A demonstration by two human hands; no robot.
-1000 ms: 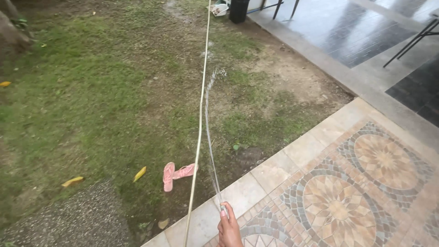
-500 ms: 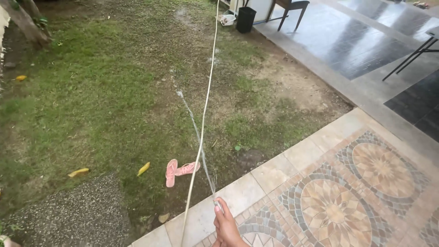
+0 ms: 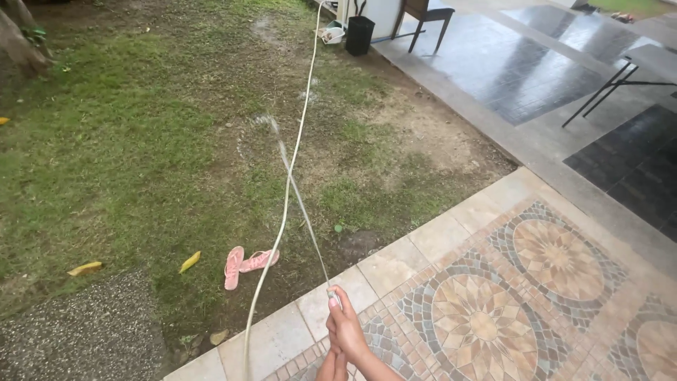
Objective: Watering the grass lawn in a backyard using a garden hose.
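Note:
My right hand is low in the middle of the view, above the patterned tiles, closed around the end of a pale garden hose. A thin jet of water leaves the hose end and lands on the grass ahead and a little to the left. The hose itself lies in a long line from the tile edge across the lawn to the far wall. Just beneath, at the bottom edge, some fingers of my left hand show; its grip is hidden.
A pair of pink flip-flops lies on the grass near the tile edge, with yellow leaves beside it. A gravel patch is at bottom left. A black bin, a chair and table legs stand on the wet dark paving.
The water jet has swung to the left and lands farther out on the grass. My hand sits higher in view and the view has tilted up toward the far wall.

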